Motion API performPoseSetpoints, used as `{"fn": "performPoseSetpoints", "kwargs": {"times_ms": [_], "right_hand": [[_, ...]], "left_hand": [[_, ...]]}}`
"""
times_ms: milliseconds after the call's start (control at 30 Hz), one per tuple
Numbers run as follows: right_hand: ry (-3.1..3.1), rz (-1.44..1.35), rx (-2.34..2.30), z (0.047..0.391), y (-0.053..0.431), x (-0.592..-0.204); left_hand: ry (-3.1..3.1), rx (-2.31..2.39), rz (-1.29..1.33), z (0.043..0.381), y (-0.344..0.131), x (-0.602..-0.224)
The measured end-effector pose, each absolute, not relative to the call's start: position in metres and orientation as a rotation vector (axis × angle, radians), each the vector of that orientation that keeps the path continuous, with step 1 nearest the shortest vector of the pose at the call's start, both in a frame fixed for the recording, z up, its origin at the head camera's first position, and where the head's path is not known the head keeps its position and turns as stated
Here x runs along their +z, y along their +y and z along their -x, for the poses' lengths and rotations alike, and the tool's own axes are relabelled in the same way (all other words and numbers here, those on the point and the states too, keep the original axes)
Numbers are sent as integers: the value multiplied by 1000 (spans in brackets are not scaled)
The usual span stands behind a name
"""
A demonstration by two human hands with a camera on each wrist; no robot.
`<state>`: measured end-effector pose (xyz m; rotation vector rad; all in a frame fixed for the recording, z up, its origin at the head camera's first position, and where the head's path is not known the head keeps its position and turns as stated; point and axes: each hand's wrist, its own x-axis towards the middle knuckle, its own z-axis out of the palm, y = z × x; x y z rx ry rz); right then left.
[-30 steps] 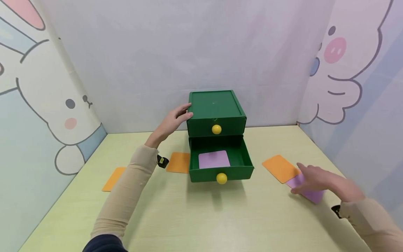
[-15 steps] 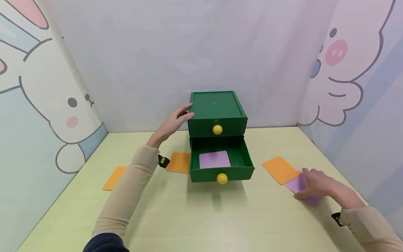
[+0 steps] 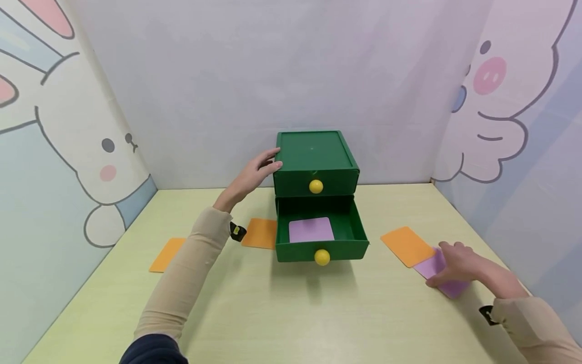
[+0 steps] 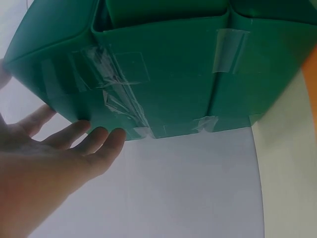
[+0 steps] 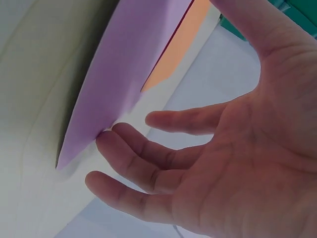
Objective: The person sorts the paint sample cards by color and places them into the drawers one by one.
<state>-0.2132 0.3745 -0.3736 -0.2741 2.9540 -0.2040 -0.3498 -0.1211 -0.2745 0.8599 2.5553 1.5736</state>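
Observation:
My left hand [image 3: 250, 174] rests against the upper left side of a green two-drawer box [image 3: 316, 151], fingers loosely extended; the left wrist view shows its fingertips at the taped green wall [image 4: 173, 79]. The lower drawer [image 3: 295, 251] is pulled out, and a purple card [image 3: 311, 230] lies inside. At the right, my right hand [image 3: 464, 263] spans another purple card [image 3: 427, 265], thumb at its near edge and fingers at its far edge. In the right wrist view fingertips meet the edge of this purple card [image 5: 109, 94], which casts a shadow beneath.
An orange card [image 3: 406, 246] overlaps the corner of the purple card at the right. Left of the box lie two more orange cards, one [image 3: 259, 233] beside the drawer and another [image 3: 167, 255] farther left, partly behind the sleeve. A pale wall [image 3: 218, 91] stands behind the box.
My right hand has come down onto the purple card, its thumb and fingers closing in on the card's edges. The left hand has stayed against the box.

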Motion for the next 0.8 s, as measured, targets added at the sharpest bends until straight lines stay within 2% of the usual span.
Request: {"fn": "performPoseSetpoints", "kwargs": {"times_ms": [267,600,800], "right_hand": [[2909,189,-196,215,378,-372],[2929,139,-253,214,377,-374],[2952,201,-244,214,372,-367]], "left_hand": [[2535,1548,-860,326,-117,-254],[2519,1564,-857,323,-117,-251],[2528,1564,-853,330,-118,-255]]}}
